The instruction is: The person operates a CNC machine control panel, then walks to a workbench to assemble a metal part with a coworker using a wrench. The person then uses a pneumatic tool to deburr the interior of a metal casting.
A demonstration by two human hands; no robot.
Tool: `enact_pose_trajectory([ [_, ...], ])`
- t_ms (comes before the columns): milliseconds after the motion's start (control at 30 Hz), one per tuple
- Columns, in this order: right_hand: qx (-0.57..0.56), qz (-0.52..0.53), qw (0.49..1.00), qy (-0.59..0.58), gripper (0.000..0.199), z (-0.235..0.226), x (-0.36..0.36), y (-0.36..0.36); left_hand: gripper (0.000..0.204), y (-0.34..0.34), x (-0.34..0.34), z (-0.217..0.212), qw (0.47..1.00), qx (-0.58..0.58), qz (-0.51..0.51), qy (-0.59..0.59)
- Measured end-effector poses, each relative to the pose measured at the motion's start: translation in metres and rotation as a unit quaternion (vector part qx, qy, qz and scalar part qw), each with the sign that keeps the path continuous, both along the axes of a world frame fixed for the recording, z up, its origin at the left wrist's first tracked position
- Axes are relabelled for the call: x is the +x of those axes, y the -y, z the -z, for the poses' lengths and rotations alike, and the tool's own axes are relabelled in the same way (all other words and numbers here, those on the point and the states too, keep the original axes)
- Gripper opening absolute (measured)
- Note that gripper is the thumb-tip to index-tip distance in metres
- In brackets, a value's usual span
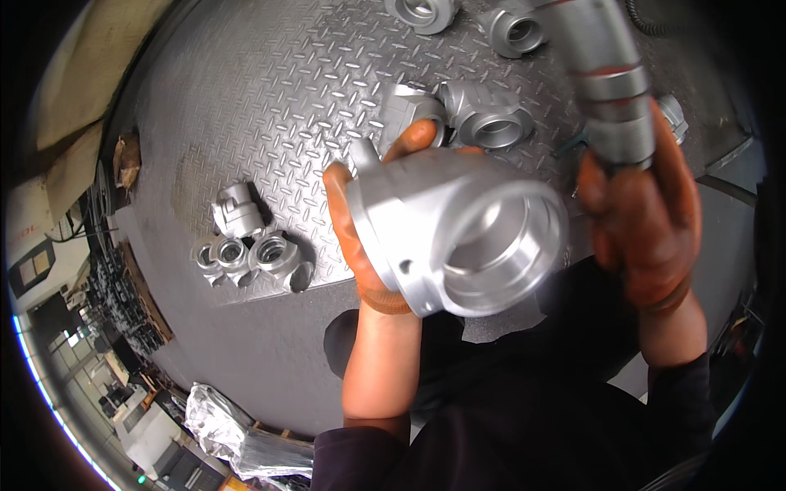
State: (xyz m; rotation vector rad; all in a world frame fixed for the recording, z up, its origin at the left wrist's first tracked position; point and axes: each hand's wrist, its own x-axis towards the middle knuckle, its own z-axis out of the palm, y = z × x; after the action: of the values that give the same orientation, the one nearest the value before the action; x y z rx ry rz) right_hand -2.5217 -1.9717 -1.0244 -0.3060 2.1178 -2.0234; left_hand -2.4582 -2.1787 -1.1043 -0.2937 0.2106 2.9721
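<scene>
My left hand (350,233), in an orange glove, grips a large silver metal casting (409,213) with its fingers wrapped round the back and side. The wide round bore of this casting faces up and to the right, and a short stub sticks out at its upper left. At the right, my right hand (651,225), gloved in orange too and blurred, is closed round the lower end of a thick grey cylindrical tool (610,86) with reddish bands. The tool stands apart from the casting, its upper end cut off by the picture's edge.
On the diamond-plate metal table (286,106), two castings (491,114) lie just beyond my left hand. More castings (422,12) are at the far edge, and several small silver fittings (237,209) stand grouped at the left. A shiny foil-like wrapping (225,425) lies at the lower left.
</scene>
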Motion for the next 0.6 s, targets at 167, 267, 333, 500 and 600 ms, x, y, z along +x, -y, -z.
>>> enact_pose_trajectory([
  [167,0.076,0.051,0.992,0.091,0.06,-0.009,0.001,-0.009,0.082,0.006,0.0,0.009,0.998,0.047,-0.042,-0.019],
  [267,0.097,0.065,0.987,0.107,0.063,-0.006,0.006,-0.007,0.083,0.003,-0.001,0.003,0.997,0.048,-0.04,-0.041],
  [333,0.085,0.071,0.985,0.128,0.068,-0.005,0.011,-0.004,0.085,0.004,-0.001,0.007,0.993,0.092,-0.026,-0.069],
  [500,0.033,-0.004,0.989,0.143,0.09,-0.008,0.014,0.003,0.071,-0.011,-0.012,0.005,0.981,0.115,-0.039,-0.148],
  [600,-0.061,-0.024,0.986,0.157,0.097,-0.009,0.016,0.014,0.062,-0.029,-0.003,-0.006,0.991,0.1,-0.075,-0.044],
])
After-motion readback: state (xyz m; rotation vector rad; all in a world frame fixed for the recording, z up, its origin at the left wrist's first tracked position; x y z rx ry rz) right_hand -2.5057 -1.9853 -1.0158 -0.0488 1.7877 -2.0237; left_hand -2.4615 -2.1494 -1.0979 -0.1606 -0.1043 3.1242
